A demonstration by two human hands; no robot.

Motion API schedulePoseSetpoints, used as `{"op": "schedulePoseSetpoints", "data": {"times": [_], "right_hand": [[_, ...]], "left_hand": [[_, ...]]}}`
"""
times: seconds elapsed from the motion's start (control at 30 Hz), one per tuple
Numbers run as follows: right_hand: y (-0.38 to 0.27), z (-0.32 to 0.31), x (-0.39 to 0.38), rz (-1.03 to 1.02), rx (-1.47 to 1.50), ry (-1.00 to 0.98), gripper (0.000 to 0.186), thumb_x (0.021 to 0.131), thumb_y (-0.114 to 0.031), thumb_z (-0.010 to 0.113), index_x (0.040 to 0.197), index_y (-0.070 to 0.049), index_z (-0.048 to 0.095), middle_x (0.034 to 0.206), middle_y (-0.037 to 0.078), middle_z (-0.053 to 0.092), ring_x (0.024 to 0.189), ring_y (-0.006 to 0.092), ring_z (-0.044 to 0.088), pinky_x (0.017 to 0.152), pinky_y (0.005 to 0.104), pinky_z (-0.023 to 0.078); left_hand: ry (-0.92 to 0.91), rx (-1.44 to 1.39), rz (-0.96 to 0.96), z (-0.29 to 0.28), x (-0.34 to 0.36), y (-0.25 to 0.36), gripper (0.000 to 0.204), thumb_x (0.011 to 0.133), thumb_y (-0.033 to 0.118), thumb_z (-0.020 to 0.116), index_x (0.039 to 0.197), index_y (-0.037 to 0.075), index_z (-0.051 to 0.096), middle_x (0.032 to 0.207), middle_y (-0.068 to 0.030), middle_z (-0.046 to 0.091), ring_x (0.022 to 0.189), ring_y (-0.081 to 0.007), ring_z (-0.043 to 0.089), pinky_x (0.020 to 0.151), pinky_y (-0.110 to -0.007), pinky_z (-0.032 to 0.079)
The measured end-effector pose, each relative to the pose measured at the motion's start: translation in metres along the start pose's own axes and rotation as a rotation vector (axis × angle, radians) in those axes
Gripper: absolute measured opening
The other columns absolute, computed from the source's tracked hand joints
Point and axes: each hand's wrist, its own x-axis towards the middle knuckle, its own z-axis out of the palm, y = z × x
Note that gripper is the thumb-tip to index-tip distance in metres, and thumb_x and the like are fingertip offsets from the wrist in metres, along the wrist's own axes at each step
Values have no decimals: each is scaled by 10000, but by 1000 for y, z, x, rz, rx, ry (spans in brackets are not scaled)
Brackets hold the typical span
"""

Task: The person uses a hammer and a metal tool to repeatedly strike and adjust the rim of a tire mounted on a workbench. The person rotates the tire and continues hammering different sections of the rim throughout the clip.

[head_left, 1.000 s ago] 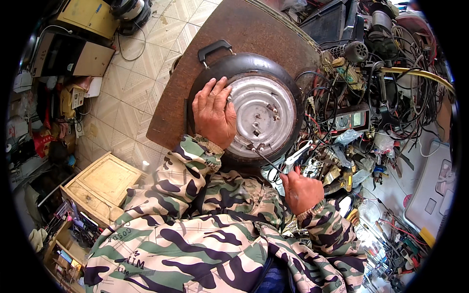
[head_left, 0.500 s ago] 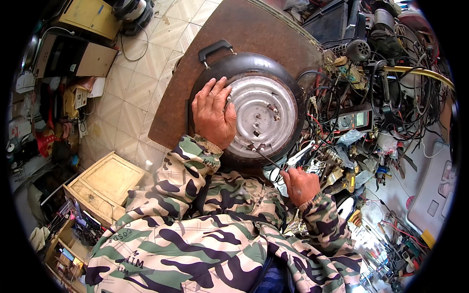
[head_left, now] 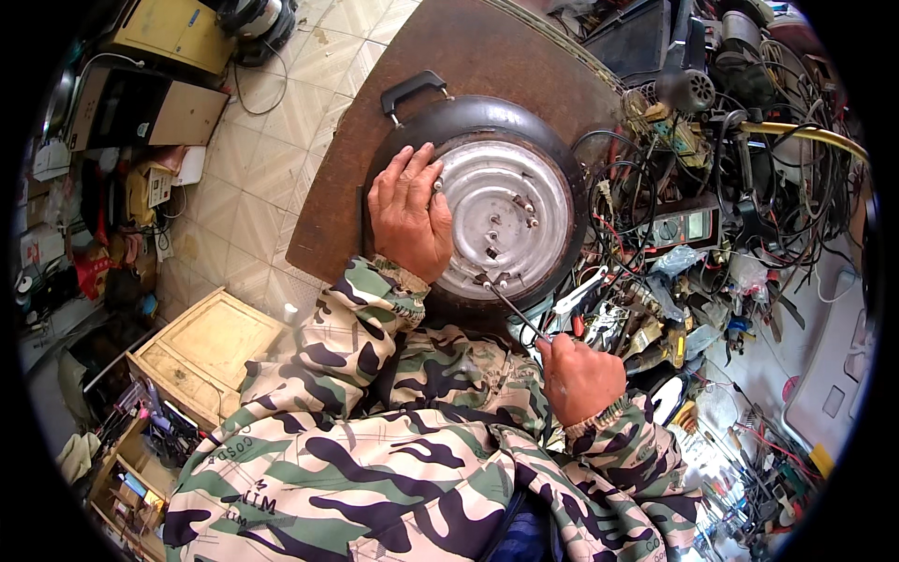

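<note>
A round black appliance (head_left: 520, 122) with a side handle and a ringed silver metal base (head_left: 524, 248) facing up rests on a brown board (head_left: 328, 220). My left hand (head_left: 407, 211) lies across its left side, fingers spread slightly and resting on the rim. In my right hand (head_left: 576, 375), below and right of the appliance, is a long thin screwdriver-like tool (head_left: 520, 317), whose shaft reaches a lower terminal on the base. Several small metal terminals stick up from the base. The tool's handle is mostly hidden by my fingers.
A dense pile of cables, tools and parts lies right of the appliance, with a multimeter (head_left: 688, 223) and white-handled pliers (head_left: 581, 290) among them. A grey case (head_left: 810, 384) is at the far right. A pale wooden drawer cabinet (head_left: 197, 347) stands at lower left.
My right hand has shifted slightly down and turned on the tool since half a second ago, the shaft still at the lower terminal. My left hand has barely moved.
</note>
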Motion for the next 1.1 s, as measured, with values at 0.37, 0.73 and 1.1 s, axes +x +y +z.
{"op": "schedulePoseSetpoints", "data": {"times": [0.37,0.73,1.1], "right_hand": [[64,67,31,-222,230,141,395,1039,-362,655,765,-80,626,640,149,658,600,361,686,542,481,525],[45,69,21,-33,153,217,400,1038,-400,643,785,-90,655,694,135,685,650,347,695,584,476,537],[52,73,24,-27,208,136,431,1046,-393,629,770,-62,646,678,163,650,656,396,675,585,494,520]], "left_hand": [[-2,-31,25,8,-1,-4,438,1026,282,508,1351,23,648,1486,-144,617,1444,-376,490,1184,-542,354],[-87,-25,58,4,-1,-9,552,960,382,596,1391,38,617,1538,-155,557,1459,-369,448,1195,-546,333],[-192,-21,261,-8,-4,-36,720,924,474,617,1483,24,555,1609,-168,487,1518,-372,380,1208,-562,298]]}}
